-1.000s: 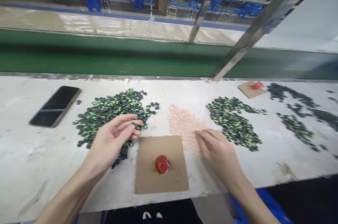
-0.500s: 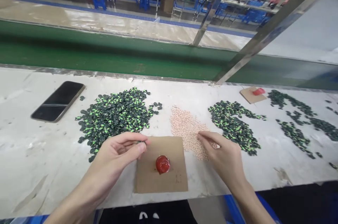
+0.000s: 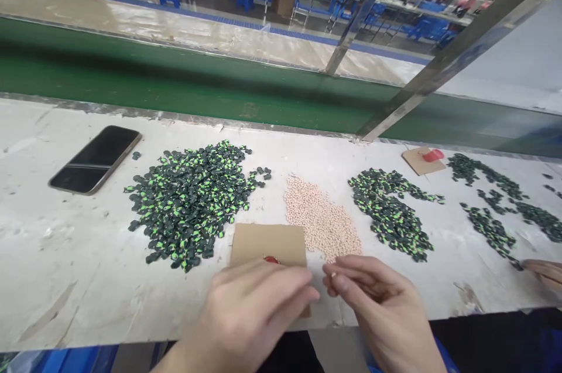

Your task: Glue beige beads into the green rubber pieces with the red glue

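My left hand point(image 3: 259, 308) is closed above a cardboard square point(image 3: 267, 238), its fingers pressed together. What sits between those fingertips is hidden. A glossy red blob point(image 3: 271, 259) on the cardboard is mostly covered by this hand. Just right of the cardboard, my right hand point(image 3: 377, 297) pinches a small pale pink bead point(image 3: 333, 274) between thumb and finger, close to the left fingertips. Beyond it lies a spread pile of pale pink beads point(image 3: 322, 221). Small dark pieces with bright green marks form a large pile point(image 3: 193, 197) at left and a curved pile point(image 3: 390, 209) at right.
A phone point(image 3: 96, 159) lies at the far left of the white table point(image 3: 65, 256). Another cardboard piece with a red lump point(image 3: 434, 155) and more dark pieces point(image 3: 489, 229) are at right. Another person's hand point(image 3: 544, 270) rests at the right edge. A metal post point(image 3: 404, 98) slants up behind.
My left hand has moved right and down across the cardboard, covering most of the red blob. My right hand has drawn back from the beads with one pinched. Another person's hand has appeared at right.
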Motion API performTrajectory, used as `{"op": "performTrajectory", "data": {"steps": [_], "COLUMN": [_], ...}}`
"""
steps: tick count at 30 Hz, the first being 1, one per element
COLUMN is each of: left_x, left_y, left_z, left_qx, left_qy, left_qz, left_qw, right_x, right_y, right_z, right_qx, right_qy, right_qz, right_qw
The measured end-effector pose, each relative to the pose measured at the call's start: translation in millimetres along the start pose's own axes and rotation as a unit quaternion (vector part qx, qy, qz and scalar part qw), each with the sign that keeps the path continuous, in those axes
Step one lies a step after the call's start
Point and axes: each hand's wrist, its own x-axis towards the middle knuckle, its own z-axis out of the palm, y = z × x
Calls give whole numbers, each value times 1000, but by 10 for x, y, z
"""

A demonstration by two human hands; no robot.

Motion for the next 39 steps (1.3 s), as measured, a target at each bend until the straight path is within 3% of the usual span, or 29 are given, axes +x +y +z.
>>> {"op": "performTrajectory", "data": {"steps": [3,10,13,15,16,17,19,21,25,29,35,39], "left_x": [-7,-68,-121,-152,-162,-168,-170,-165,-164,-207,-370,-474], "left_y": [13,-22,-26,12,41,72,121,135,84,51,-27,-101], "left_z": [49,-49,-17,13,23,28,22,6,-18,-33,-113,-154], "left_qx": [78,150,46,-88,-162,-231,-337,-404,-471,-466,-426,-404], "left_qy": [-38,-67,-53,-64,-75,-83,-98,-110,-140,-146,-1,46], "left_qz": [82,107,31,-120,-224,-329,-488,-549,-555,-567,-569,-580], "left_qw": [993,981,997,987,958,912,799,723,671,664,703,706], "right_x": [-84,-150,-237,-272,-275,-267,-235,-202,-195,-224,-215,-194], "right_y": [3,-84,-116,-97,-76,-51,0,28,-18,-51,189,313], "right_z": [22,119,251,299,304,298,266,233,219,229,265,311], "right_qx": [13,-37,-23,11,23,27,14,-7,-76,-154,-183,-244], "right_qy": [-52,-63,-11,-9,-30,-57,-107,-137,-157,-165,-75,-92], "right_qz": [35,54,53,56,49,31,-14,-47,-124,-181,-85,-116], "right_qw": [998,996,998,998,998,998,994,989,977,957,977,958]}}
